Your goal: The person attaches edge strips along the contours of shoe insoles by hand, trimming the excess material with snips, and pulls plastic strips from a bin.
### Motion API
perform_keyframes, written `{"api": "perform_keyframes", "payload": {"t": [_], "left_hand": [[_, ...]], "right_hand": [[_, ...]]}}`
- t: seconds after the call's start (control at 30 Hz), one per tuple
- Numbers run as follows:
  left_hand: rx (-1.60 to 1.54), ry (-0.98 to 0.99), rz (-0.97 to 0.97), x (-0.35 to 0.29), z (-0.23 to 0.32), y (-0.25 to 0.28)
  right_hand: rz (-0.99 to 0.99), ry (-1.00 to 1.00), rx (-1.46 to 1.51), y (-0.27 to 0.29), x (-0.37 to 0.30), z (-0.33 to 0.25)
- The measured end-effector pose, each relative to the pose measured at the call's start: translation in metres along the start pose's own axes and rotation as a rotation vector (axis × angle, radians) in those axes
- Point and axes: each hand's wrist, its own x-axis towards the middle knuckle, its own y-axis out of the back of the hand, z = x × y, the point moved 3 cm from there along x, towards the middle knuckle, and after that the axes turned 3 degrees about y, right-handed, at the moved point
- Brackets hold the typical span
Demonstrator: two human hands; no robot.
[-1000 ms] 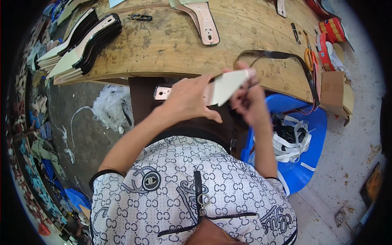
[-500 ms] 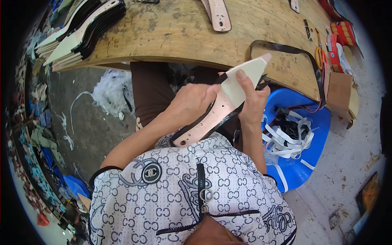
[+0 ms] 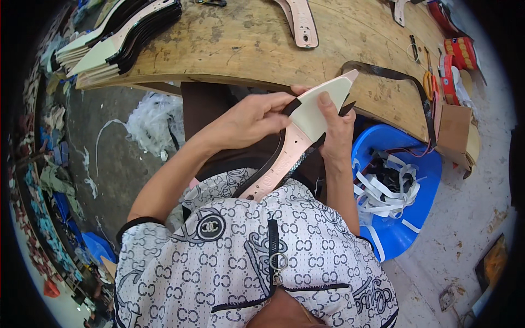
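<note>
Above my lap I hold a pointed shoe insole [image 3: 284,147], pink along its narrow part and cream toward the toe, with small holes and black edging. My right hand [image 3: 338,128] grips its toe end, thumb flat on the cream face and fingers mostly hidden underneath. At the insole's left edge, the bent fingers of my left hand [image 3: 251,120] close on the black edging [image 3: 292,107]; their tips are partly hidden. A dark pointed end sticks out beside my right thumb. The insole's heel end rests against my patterned shirt.
On the wooden table [image 3: 235,54] lie a stack of similar insoles [image 3: 126,46], another pink insole [image 3: 303,27], a black strap [image 3: 402,71] and orange-handled scissors [image 3: 430,85]. A blue basin [image 3: 424,199] of white strips stands at right, near a cardboard box [image 3: 455,128].
My left hand has shifted slightly up along the insole's edge, its fingers more extended. The insole has moved a little to the left in my right hand's grip.
</note>
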Motion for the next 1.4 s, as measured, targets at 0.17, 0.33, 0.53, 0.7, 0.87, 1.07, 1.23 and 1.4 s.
{"api": "perform_keyframes", "payload": {"t": [0.17,0.33,0.53,0.7,0.87,1.07,1.23,1.4], "left_hand": [[-0.064,-0.129,0.103,0.021,-0.011,0.017],[-0.219,-0.291,0.591,0.055,-0.002,0.051],[-0.085,-0.524,1.187,0.069,0.019,0.078],[-0.208,-0.680,1.247,0.059,0.005,0.089],[0.970,-0.523,0.277,0.014,0.042,0.022],[0.688,-0.237,0.352,0.014,-0.024,-0.011],[0.512,-0.108,0.509,0.019,-0.042,-0.035],[0.650,-0.190,0.699,0.017,-0.033,-0.037]], "right_hand": [[0.022,0.037,0.003,-0.009,0.011,0.011],[0.002,0.016,-0.199,-0.022,0.026,0.002],[-0.121,0.096,-0.321,-0.048,-0.005,0.032],[-0.038,0.038,-0.319,0.003,0.005,0.025],[-0.291,0.051,-0.727,0.044,0.003,-0.028],[-0.060,-0.100,-0.325,0.039,-0.012,0.012],[0.356,0.106,-0.194,0.035,-0.023,0.046],[0.360,0.209,-0.101,0.015,-0.014,0.055]]}}
